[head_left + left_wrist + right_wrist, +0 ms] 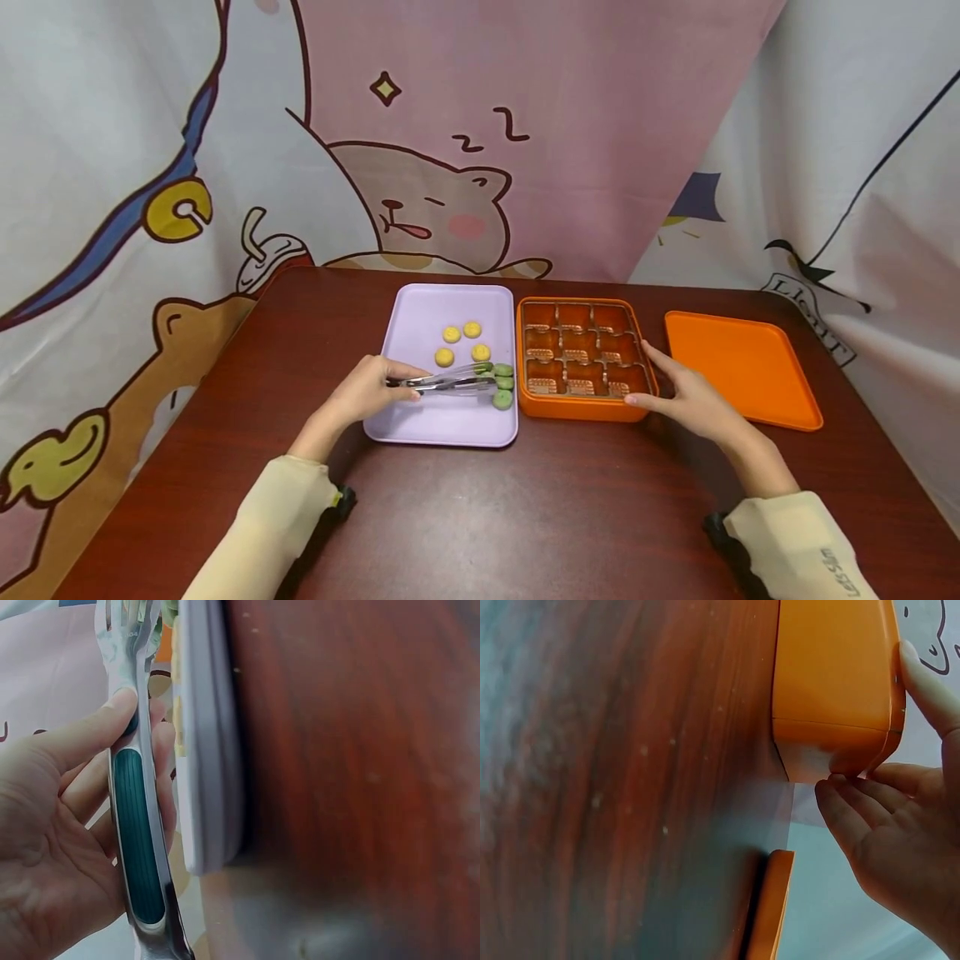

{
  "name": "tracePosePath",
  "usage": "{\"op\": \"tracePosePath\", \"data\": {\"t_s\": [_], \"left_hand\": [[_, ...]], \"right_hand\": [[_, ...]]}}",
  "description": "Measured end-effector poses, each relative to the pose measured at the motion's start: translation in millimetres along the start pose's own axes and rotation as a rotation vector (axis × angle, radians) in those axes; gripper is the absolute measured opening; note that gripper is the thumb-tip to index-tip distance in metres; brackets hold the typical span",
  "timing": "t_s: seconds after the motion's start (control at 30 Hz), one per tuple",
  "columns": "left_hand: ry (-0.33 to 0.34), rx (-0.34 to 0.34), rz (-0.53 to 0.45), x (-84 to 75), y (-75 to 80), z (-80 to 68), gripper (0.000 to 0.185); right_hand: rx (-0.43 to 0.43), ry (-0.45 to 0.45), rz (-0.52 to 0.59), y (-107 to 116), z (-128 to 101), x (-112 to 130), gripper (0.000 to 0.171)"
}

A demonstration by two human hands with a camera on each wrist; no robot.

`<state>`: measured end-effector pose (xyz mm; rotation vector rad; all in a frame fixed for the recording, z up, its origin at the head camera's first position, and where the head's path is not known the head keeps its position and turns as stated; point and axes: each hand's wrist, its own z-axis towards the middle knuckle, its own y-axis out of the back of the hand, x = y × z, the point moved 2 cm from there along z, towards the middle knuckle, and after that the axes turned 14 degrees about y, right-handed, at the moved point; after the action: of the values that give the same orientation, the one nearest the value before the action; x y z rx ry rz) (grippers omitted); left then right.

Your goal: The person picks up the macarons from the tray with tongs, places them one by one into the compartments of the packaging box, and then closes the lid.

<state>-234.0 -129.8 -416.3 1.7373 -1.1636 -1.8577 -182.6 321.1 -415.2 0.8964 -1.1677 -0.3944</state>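
My left hand [367, 390] holds metal tongs [139, 832] with dark green grip inlays, thumb on one arm and fingers on the other. The tongs' tips reach the green round cookies [502, 400] grouped at the right side of a lilac tray [427, 427]. Several yellow cookies [472, 329] lie farther back on that tray. At the right of an orange box [577, 407], my right hand [693, 402] touches its near corner with the thumb and its side with fairly straight fingers. A clear plastic divider [576, 343] with several square compartments sits inside the box.
An orange flat lid [738, 367] lies right of the box, just beyond my right hand. The lilac tray and the box stand side by side on a dark red-brown table [465, 517]. Behind it hangs a printed cloth [585, 150].
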Motion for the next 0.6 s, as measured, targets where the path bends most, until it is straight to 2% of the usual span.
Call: {"op": "tracePosePath", "data": {"t_s": [0.37,0.6], "left_hand": [[0.001,-0.051,-0.072,-19.1,4.2,6.4,0.029],[-0.010,-0.055,-0.058,-35.2,2.3,13.4,0.030]], "right_hand": [[-0.006,-0.027,0.027,-1,-1,0,0.095],[-0.005,-0.025,0.018,-1,-1,0,0.096]]}}
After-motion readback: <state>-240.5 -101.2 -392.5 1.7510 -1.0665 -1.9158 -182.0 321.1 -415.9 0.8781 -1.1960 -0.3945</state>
